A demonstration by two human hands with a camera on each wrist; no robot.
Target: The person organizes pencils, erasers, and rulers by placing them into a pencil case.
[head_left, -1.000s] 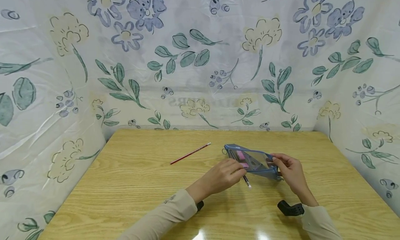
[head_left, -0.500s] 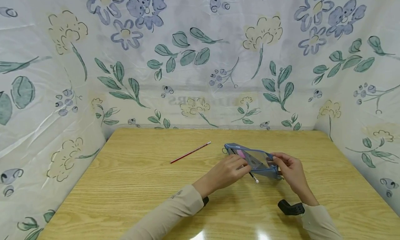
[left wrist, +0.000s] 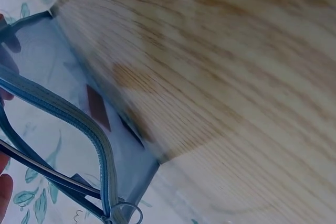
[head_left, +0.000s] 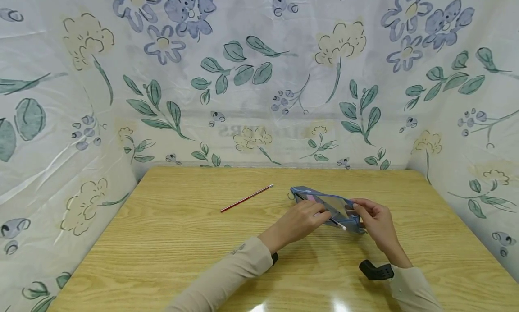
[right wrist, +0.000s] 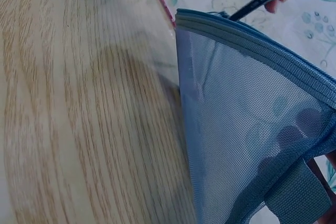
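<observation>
A blue mesh zip pencil pouch (head_left: 334, 203) is held tilted above the table with its zipper undone. My right hand (head_left: 379, 219) pinches its right end between thumb and fingers; some fingertips show through the mesh (right wrist: 247, 98) in the right wrist view. Between the thumb and fingers of my left hand (head_left: 298, 219) is a dark pencil (head_left: 338, 224), its white eraser end pointing right and toward me. The pencil's other end (left wrist: 79, 184) reaches into the pouch's mouth near the ring of the zipper pull. Inside lies a pink item (head_left: 311, 198), mostly hidden by the left hand.
A red pencil (head_left: 246, 198) with a white end lies on the wooden table (head_left: 170, 240), left of the pouch. Floral sheeting (head_left: 251, 91) hangs behind the table and along both sides. Black wrist mounts (head_left: 376, 270) sit at the sleeves.
My left hand has shifted right along the pouch, and the pencil's eraser end has swung right and upward to lie closer along the pouch. The right hand and pouch have stayed nearly still.
</observation>
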